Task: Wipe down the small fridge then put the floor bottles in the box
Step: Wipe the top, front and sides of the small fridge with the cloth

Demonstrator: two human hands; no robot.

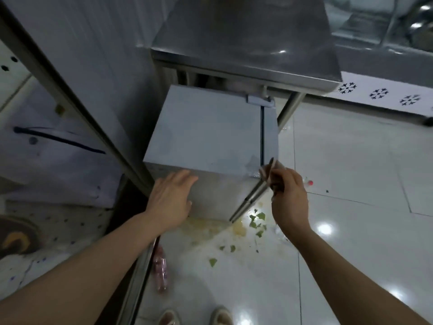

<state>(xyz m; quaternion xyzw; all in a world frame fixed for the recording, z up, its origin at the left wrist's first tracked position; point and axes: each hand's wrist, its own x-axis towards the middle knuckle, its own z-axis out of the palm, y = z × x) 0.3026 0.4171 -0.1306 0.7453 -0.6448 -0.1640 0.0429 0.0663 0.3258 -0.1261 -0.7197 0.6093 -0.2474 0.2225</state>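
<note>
The small grey fridge stands on the floor, pushed partly under a steel table. My left hand lies flat and open against its near side, just below the top edge. My right hand is at the fridge's near right corner, fingers pinched on a small crumpled cloth or wipe that touches the top edge there. A pinkish plastic bottle lies on the floor by a shelf leg. Another bottle's red cap peeks out behind my right hand. No box is in view.
A steel table overhangs the fridge's back. A metal shelf frame runs diagonally at left, with a white garment behind it. Green leaf scraps and a yellowish spill lie on the glossy tiles. My shoes are at the bottom.
</note>
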